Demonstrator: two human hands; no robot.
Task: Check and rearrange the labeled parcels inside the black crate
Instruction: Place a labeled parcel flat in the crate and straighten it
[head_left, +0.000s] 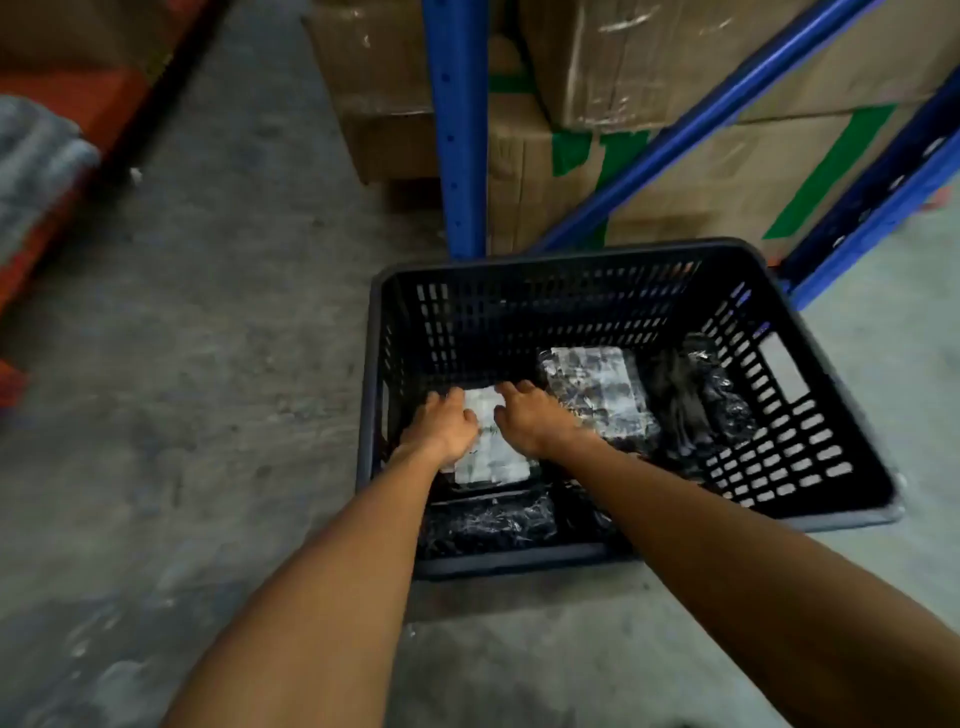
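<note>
A parcel with a white label lies flat in the lower left part of the black crate, near the middle of the frame. The left hand rests on the parcel's left edge and the right hand on its right edge, fingers bent down on it; I cannot tell if they grip it or just press. To the right lies a second labeled parcel. A dark shiny bag sits further right, and another dark wrapped parcel lies by the near wall. The crate stands on a grey concrete floor. Behind it, at the top of the frame, is a blue rack with cardboard boxes.
</note>
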